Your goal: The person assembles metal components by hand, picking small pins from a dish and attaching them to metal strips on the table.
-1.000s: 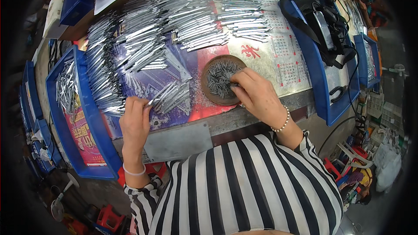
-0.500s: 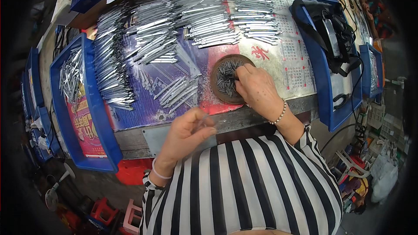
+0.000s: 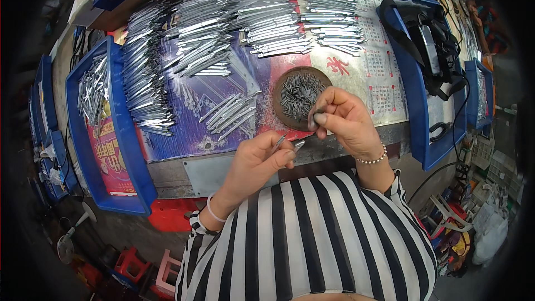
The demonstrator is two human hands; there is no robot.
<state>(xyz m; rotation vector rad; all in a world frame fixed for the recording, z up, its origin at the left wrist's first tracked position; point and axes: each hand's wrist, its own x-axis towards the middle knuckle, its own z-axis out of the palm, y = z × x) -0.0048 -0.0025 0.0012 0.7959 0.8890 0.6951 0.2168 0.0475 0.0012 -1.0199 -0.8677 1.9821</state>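
Just in front of the table's near edge, my left hand (image 3: pixel 252 163) is closed on slim silvery metal strips (image 3: pixel 299 145), whose ends stick out past the thumb and fingers. My right hand (image 3: pixel 348 122) is closed in a pinch beside the bowl's near right side, its fingertips dark; what they hold is too small to make out. A round brown bowl (image 3: pixel 277 112) holds many short grey metal pins (image 3: pixel 301 93). Left of it, a small group of flat metal strips (image 3: pixel 231 114) lies loose on the purple sheet.
Long rows of stacked metal strips (image 3: pixel 198 33) cover the table's far side. A blue tray (image 3: pixel 146 181) with more strips stands at the left. Another blue tray (image 3: pixel 419 144) at the right holds a black strapped device and cables (image 3: pixel 428 44). Red stools (image 3: pixel 132 265) are on the floor.
My right hand has come out of the bowl toward me, fingers pinched. My left hand has moved up and right, nearer to it, and strip ends now show clearly in its fingers.
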